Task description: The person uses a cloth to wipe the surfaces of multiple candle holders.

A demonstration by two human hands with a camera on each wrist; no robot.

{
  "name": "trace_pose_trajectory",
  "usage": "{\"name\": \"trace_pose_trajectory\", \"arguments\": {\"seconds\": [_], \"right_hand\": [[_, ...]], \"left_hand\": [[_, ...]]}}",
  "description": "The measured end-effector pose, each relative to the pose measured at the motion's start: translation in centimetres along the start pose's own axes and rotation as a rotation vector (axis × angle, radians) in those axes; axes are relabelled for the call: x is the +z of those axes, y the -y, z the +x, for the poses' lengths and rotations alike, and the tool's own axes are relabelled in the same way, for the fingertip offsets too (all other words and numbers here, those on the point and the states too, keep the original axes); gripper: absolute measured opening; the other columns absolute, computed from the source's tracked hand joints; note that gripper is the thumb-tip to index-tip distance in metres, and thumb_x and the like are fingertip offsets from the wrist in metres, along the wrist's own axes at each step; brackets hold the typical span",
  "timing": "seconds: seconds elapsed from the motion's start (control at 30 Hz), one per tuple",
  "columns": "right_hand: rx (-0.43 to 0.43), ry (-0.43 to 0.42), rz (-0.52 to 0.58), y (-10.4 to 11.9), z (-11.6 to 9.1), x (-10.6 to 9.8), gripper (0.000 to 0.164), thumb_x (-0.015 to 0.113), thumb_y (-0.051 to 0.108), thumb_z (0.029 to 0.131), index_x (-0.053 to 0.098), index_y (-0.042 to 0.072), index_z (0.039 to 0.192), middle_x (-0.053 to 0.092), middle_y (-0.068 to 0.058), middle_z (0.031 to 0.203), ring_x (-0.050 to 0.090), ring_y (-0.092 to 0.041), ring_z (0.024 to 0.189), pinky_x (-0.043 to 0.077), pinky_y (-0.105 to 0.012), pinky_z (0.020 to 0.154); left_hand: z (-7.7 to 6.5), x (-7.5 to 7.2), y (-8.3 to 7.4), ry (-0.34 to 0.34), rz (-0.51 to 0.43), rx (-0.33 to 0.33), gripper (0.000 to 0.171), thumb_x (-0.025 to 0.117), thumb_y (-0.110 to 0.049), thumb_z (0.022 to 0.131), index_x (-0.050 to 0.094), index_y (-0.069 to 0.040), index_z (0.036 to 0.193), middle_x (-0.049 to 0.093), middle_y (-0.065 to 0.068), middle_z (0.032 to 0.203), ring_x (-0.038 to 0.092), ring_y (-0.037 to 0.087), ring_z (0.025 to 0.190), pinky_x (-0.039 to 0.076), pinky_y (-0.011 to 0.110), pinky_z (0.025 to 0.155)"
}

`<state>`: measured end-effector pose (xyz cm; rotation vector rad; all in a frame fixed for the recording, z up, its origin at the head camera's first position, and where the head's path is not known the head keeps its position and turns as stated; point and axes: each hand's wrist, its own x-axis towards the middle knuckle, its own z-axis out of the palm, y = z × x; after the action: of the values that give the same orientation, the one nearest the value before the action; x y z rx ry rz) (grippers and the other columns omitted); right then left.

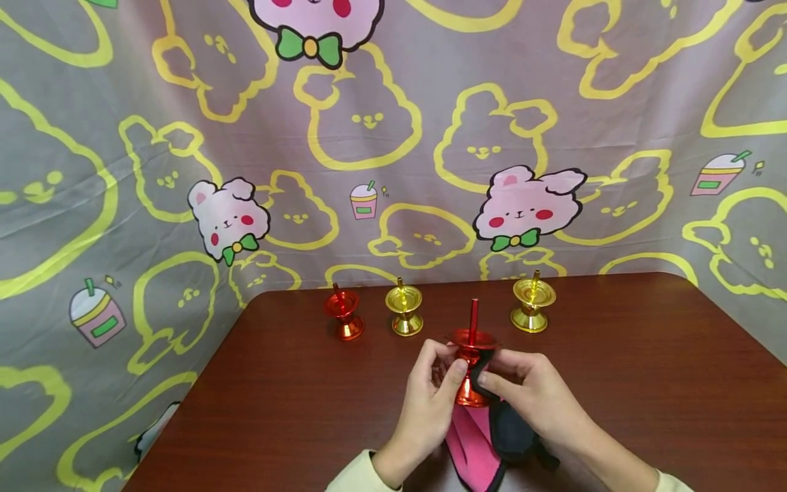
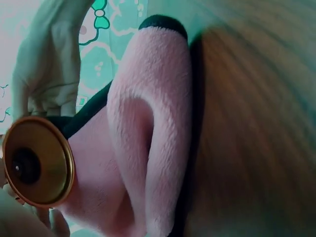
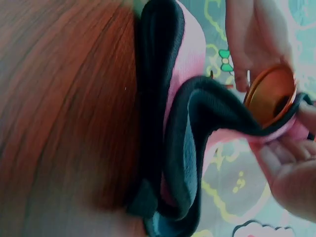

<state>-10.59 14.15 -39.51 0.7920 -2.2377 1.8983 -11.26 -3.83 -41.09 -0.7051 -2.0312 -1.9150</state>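
Note:
A shiny red candle holder, upright with a thin stem rising from its dish, is between both hands above the table. My left hand grips its waist from the left, thumb in front. On the other side my right hand pinches the black edging of a pink plush cloth against the holder. The cloth hangs folded in the left wrist view, beside the round underside of the candle holder. In the right wrist view the cloth's black edge curls up to the holder.
Along the back of the brown table stand another red candle holder and two gold ones, one gold holder left of the hands and one gold holder to the right. A patterned curtain hangs behind the table.

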Motion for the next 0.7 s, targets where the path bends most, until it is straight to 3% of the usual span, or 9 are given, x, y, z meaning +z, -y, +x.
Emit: {"name": "trace_pose_trajectory", "arguments": {"seconds": [0.1,0.23,0.3,0.37,0.47,0.57,0.7], "right_hand": [[-0.055,-0.088,-0.198,0.5,-0.2,0.9,0.029,0.073,0.001,0.089,0.07,0.001,0.118,0.074,-0.008,0.106,0.07,-0.012,0.089,0.058,-0.028,0.071],[-0.157,-0.208,-0.521,1.0,-0.2,1.7,0.034,0.08,-0.003,0.081,0.073,0.009,0.112,0.075,0.001,0.092,0.061,-0.002,0.07,0.051,-0.021,0.058],[-0.163,-0.221,-0.57,1.1,-0.2,1.8,0.034,0.08,-0.004,0.081,0.073,0.009,0.111,0.074,0.002,0.089,0.059,-0.001,0.068,0.05,-0.021,0.056],[-0.112,-0.182,-0.494,0.9,0.0,1.6,0.031,0.078,-0.003,0.083,0.073,0.008,0.112,0.075,0.0,0.093,0.064,-0.003,0.074,0.053,-0.022,0.06],[0.012,-0.064,-0.273,0.3,0.5,0.4,0.029,0.074,0.005,0.091,0.07,0.003,0.12,0.074,-0.007,0.106,0.07,-0.011,0.09,0.057,-0.025,0.072],[0.128,0.069,0.062,-0.7,0.9,-1.2,0.036,0.065,0.006,0.097,0.06,-0.009,0.13,0.071,-0.013,0.116,0.069,-0.016,0.101,0.056,-0.028,0.081],[0.154,0.234,0.465,-2.0,1.1,-2.6,0.033,0.05,-0.002,0.102,0.054,-0.011,0.134,0.068,-0.014,0.122,0.067,-0.019,0.109,0.056,-0.03,0.083]], "left_hand": [[-0.1,0.4,0.1,-0.049,0.001,-0.028,0.012,0.064,-0.012,0.099,0.056,-0.008,0.106,0.056,0.006,0.089,0.049,0.013,0.076,0.04,0.02,0.065],[-0.2,0.8,0.3,-0.107,-0.019,-0.055,0.015,0.068,-0.013,0.096,0.055,-0.007,0.1,0.056,0.005,0.09,0.054,0.015,0.083,0.045,0.024,0.071],[-0.1,0.9,0.3,-0.125,-0.019,-0.057,0.016,0.07,-0.013,0.095,0.056,-0.006,0.098,0.057,0.005,0.088,0.056,0.015,0.084,0.046,0.025,0.073],[0.2,0.8,0.3,-0.133,-0.015,-0.064,0.017,0.072,-0.013,0.093,0.057,-0.006,0.097,0.058,0.006,0.087,0.056,0.014,0.082,0.046,0.025,0.072],[0.6,0.3,0.2,-0.114,-0.055,-0.109,0.017,0.073,-0.01,0.092,0.059,-0.002,0.099,0.062,0.008,0.09,0.057,0.012,0.081,0.047,0.022,0.072],[0.9,-0.3,0.0,-0.084,-0.153,-0.175,0.017,0.07,-0.006,0.094,0.062,0.004,0.105,0.066,0.01,0.093,0.061,0.011,0.082,0.05,0.022,0.074],[1.3,-0.9,-0.3,-0.06,-0.273,-0.26,0.021,0.068,-0.003,0.094,0.063,0.012,0.108,0.067,0.005,0.087,0.062,0.009,0.077,0.05,0.022,0.071]]}}
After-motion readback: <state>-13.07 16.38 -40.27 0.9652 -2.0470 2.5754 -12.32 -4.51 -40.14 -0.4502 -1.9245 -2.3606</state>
